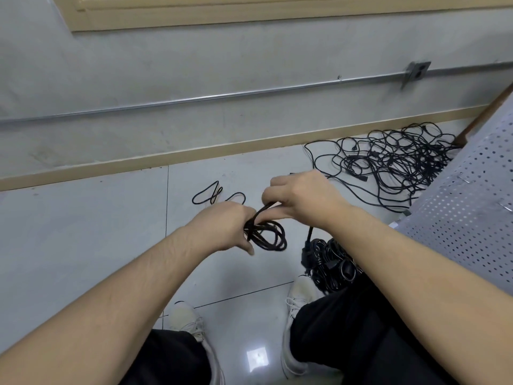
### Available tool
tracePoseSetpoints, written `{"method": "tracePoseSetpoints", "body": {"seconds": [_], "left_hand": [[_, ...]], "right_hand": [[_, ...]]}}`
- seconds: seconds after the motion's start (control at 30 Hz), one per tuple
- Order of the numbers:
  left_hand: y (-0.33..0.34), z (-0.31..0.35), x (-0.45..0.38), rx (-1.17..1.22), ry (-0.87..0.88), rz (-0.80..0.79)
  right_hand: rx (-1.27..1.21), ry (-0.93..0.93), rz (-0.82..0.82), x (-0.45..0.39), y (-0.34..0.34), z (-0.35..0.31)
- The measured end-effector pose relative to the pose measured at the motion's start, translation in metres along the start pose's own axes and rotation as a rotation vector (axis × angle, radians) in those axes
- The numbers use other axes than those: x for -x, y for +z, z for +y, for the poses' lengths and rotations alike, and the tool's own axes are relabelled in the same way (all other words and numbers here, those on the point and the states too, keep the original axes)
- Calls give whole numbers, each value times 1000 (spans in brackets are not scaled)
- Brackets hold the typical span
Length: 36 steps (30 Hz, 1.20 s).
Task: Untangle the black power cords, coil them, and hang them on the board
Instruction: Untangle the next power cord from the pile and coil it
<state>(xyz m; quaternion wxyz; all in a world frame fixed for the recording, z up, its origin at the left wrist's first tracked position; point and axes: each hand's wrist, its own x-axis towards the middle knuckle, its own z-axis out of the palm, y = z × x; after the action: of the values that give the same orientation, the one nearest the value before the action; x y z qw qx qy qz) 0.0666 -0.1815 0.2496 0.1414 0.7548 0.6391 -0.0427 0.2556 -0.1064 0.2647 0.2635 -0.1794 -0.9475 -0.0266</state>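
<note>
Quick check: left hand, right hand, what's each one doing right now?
Left hand: grips the coiled black cord.
Right hand: pinches a strand of the same cord above the coil.

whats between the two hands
In the head view, a taut stretch of black cord runs from the left hand, gripping the coil, to the right hand.

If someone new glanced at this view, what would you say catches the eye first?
Most striking are the two hands at centre: the left hand grips a small black coil while the right hand pinches a strand of it. Next comes the big tangled heap of cords on the floor by the wall at upper right, beside the perforated board. A darker bundle of cords lies by the right shoe.
</note>
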Motion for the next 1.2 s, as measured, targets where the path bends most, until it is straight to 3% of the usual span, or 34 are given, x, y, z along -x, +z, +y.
{"method": "tracePoseSetpoints", "body": {"seconds": [0.1,0.23,0.43,0.53,0.57,0.63,0.73,0.87,1.0,1.2], "left_hand": [[-1,7,9,25,130,-31],[-7,10,15,243,74,7],[-2,11,18,638,52,283],[-1,13,15,813,13,393],[-3,14,15,861,-9,427],[-7,16,14,986,-58,505],[-12,13,13,1008,-121,602],[-11,-1,9,631,-315,633],[-13,-12,6,427,-464,635],[-10,-7,5,277,-480,570]], "right_hand": [[-37,152,-97,-3,-3,8],[-259,496,-341,-3,1,16],[-760,604,-327,6,27,19],[-1081,796,-344,8,34,20],[-1129,858,-353,9,35,21],[-998,908,-387,11,33,20],[-776,873,-531,18,31,13],[-442,609,-669,11,25,-2],[-166,344,-639,1,19,-21],[-78,56,-522,-1,9,-40]]}}
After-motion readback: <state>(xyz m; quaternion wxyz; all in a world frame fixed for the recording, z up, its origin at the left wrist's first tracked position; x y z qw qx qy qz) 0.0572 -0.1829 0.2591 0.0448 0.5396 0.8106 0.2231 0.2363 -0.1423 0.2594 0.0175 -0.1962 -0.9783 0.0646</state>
